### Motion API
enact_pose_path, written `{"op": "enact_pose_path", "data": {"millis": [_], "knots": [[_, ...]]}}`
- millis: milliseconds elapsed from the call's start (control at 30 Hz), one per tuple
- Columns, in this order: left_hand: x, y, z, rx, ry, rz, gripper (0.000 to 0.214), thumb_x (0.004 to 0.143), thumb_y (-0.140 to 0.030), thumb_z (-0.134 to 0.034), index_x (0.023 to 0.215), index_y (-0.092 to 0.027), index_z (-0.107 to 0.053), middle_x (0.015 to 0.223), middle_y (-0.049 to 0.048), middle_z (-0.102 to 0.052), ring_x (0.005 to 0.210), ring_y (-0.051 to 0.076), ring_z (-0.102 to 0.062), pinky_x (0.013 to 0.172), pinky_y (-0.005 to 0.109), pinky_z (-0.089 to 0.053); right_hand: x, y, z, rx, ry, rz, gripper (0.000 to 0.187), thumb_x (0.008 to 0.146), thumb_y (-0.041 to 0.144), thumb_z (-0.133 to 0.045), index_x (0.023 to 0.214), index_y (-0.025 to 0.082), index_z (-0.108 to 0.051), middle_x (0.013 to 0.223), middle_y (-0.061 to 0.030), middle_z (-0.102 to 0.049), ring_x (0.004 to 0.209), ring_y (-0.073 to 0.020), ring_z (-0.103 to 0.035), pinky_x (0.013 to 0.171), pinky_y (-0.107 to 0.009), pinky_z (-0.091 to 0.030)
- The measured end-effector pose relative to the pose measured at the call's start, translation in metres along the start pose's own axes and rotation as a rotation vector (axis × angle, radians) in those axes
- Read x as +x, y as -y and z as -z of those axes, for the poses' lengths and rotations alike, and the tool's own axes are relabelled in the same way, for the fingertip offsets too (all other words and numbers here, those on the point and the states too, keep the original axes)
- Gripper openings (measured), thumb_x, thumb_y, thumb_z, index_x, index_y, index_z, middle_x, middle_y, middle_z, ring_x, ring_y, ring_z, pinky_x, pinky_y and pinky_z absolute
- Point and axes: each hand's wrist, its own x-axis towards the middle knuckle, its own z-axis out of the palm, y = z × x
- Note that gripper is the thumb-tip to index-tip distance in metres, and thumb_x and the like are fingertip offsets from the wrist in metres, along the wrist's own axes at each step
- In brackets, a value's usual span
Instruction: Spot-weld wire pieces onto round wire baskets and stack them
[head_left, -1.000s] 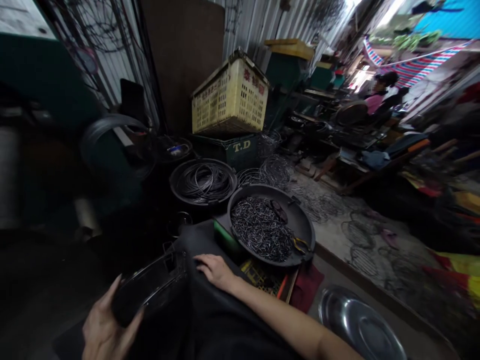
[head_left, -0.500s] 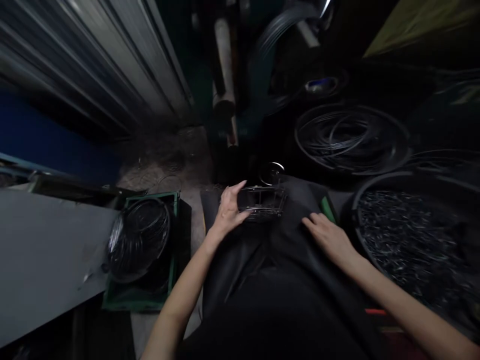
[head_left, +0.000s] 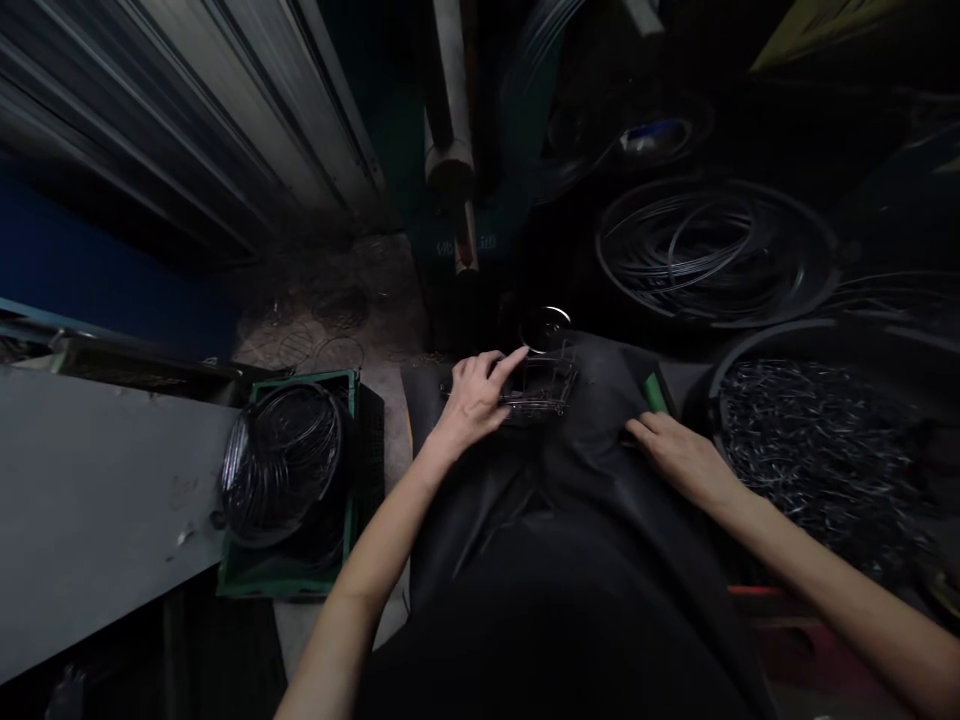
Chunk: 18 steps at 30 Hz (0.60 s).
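Openwork dark metal wire frame [head_left: 545,404] lies near the far edge of the black cloth [head_left: 555,590] over the person's lap, left of its far right corner. Left hand [head_left: 472,402] covers the frame's left end, thumb and forefinger apart; whether this grip bears on the wire cannot be told. Right hand [head_left: 684,457], fingertips close together, is at the cloth beside a narrow green strip [head_left: 654,394]; any pinch is unconfirmed. Advisable: light, even pressure, lest the rails bend. Appearance: slender rails, thin cross-wires, faint sheen; joints too dark to assess.
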Motion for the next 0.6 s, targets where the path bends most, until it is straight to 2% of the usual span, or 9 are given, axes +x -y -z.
{"op": "enact_pose_path", "data": {"millis": [67,133,233,300,367,433,600], "knots": [[0.002,0.004,0.008,-0.055,0.021,-0.001,0.074,0.076,-0.019,-0.060,0.142,-0.025,-0.028,0.121,0.0081,-0.050,0.113,0.023,-0.048,0.100,0.043,-0.035,0.000,0.001,0.004,0.068,-0.026,-0.007,0.025,0.092,0.030,-0.033,0.078,0.020,-0.052,0.073,-0.0073,-0.055,0.070,-0.0203,-0.055,0.059,-0.030,-0.045],[0.002,0.010,0.015,-0.126,-0.013,0.005,0.073,0.076,-0.021,-0.061,0.141,-0.026,-0.030,0.119,0.0068,-0.049,0.111,0.022,-0.049,0.098,0.040,-0.037,0.002,0.007,0.012,0.220,-0.106,-0.091,0.030,0.093,0.039,-0.033,0.080,0.020,-0.052,0.074,-0.0081,-0.058,0.066,-0.0197,-0.057,0.058,-0.030,-0.046],[-0.001,0.018,0.015,-0.209,-0.053,0.042,0.068,0.075,-0.021,-0.063,0.137,-0.027,-0.038,0.116,0.0058,-0.047,0.109,0.022,-0.050,0.096,0.037,-0.041,0.014,0.031,0.032,0.548,-0.245,-0.344,0.036,0.088,0.052,-0.044,0.090,0.020,-0.058,0.076,-0.0059,-0.063,0.058,-0.0167,-0.058,0.055,-0.029,-0.048],[-0.004,0.022,0.009,-0.232,-0.049,0.088,0.068,0.073,-0.018,-0.064,0.136,-0.026,-0.039,0.116,0.0061,-0.044,0.108,0.022,-0.049,0.097,0.037,-0.042,0.030,0.053,0.048,0.821,-0.281,-0.483,0.040,0.081,0.057,-0.054,0.093,0.020,-0.060,0.076,-0.0035,-0.065,0.055,-0.0145,-0.057,0.052,-0.028,-0.049],[-0.005,0.022,0.002,-0.220,-0.038,0.122,0.071,0.070,-0.014,-0.065,0.136,-0.024,-0.038,0.120,0.0078,-0.040,0.113,0.024,-0.046,0.100,0.041,-0.040,0.050,0.073,0.061,1.075,-0.262,-0.530,0.042,0.074,0.059,-0.062,0.088,0.019,-0.062,0.072,-0.0024,-0.064,0.054,-0.0140,-0.059,0.052,-0.027,-0.051],[-0.005,0.021,-0.002,-0.197,-0.029,0.131,0.073,0.068,-0.012,-0.065,0.134,-0.024,-0.038,0.125,0.0096,-0.036,0.119,0.026,-0.042,0.104,0.045,-0.037,0.070,0.086,0.067,1.221,-0.210,-0.537,0.042,0.069,0.057,-0.067,0.082,0.018,-0.062,0.068,-0.0019,-0.063,0.055,-0.0143,-0.060,0.052,-0.026,-0.052],[-0.005,0.017,-0.002,-0.219,-0.048,0.119,0.068,0.069,-0.008,-0.062,0.131,-0.026,-0.039,0.121,0.0078,-0.041,0.117,0.025,-0.045,0.104,0.047,-0.037,0.105,0.095,0.057,1.204,-0.069,-0.554,0.030,0.073,0.047,-0.066,0.078,0.018,-0.061,0.061,-0.0005,-0.063,0.053,-0.0141,-0.060,0.053,-0.026,-0.050]]}}
